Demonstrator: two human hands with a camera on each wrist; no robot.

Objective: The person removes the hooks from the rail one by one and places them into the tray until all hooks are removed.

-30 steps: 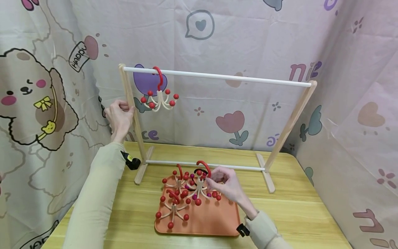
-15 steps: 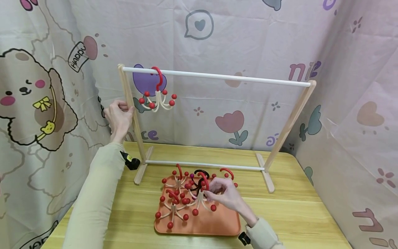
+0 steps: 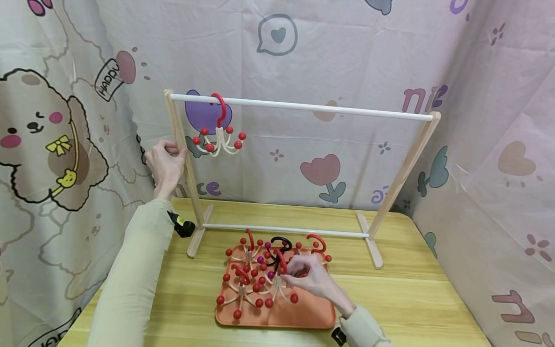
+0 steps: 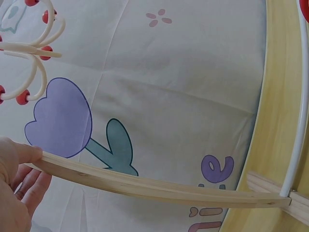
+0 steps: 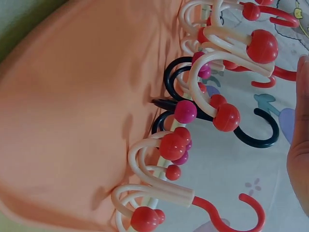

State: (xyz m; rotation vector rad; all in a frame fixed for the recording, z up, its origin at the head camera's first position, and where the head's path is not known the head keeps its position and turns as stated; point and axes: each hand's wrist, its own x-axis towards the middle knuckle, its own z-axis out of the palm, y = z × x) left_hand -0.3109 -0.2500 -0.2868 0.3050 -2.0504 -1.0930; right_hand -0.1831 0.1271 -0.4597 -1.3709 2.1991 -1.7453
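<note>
My left hand point(image 3: 165, 166) holds the left wooden post point(image 3: 191, 183) of a rack, and the left wrist view shows thumb and fingers round the post point(image 4: 145, 189). A cream multi-arm hanger point(image 3: 220, 140) with red ball tips hangs by its red hook near the left end of the white top rail point(image 3: 303, 105). Over the orange tray point(image 3: 299, 313), my right hand point(image 3: 310, 277) pinches the red hook of a similar hanger point(image 3: 277, 285). In the right wrist view, part of that hand point(image 5: 300, 140) shows at the right edge.
Several more hangers stand on the tray: a red-hooked one point(image 3: 242, 291) at front left, another point(image 3: 248, 255) behind it, a black one point(image 3: 279, 243) with magenta balls, and one point(image 3: 318, 241) at back right. The rack's lower rail point(image 3: 277, 230) runs behind the tray.
My right hand has brought its hanger toward me and lower, from the back of the tray to its middle. The hung hanger has swung slightly left. My left hand stays on the post.
</note>
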